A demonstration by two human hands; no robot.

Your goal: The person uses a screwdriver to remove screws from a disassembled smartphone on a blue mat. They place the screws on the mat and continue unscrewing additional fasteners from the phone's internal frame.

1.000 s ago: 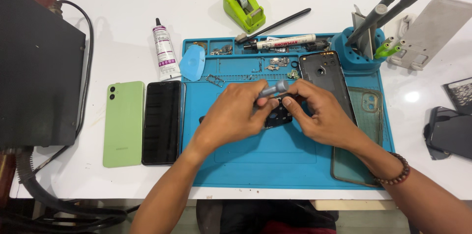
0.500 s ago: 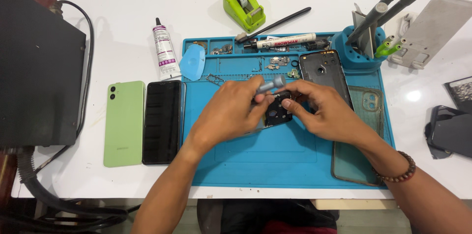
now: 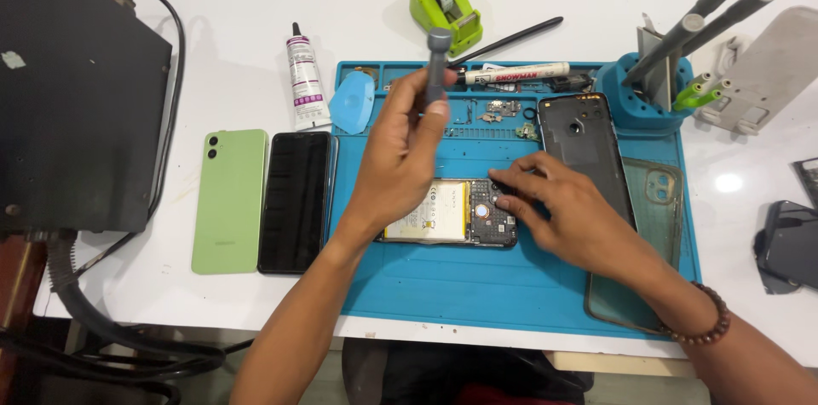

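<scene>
lying on a blue mat [image 3: 477, 286] on a white table [image 3: 256, 13], the opened phone [image 3: 449, 212] has the right hand's [image 3: 573, 216] spread fingertips on it; the left hand [image 3: 400, 154] is closed round a grey screwdriver [image 3: 437, 64], raised above the mat.

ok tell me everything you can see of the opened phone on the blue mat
The opened phone lies flat on the blue mat, back cover off. A pale yellow battery fills its left part; a dark circuit board with a round silvery part fills the right. The right hand rests fingertips on its right end. The left hand, holding a grey screwdriver, covers its left edge.
</scene>
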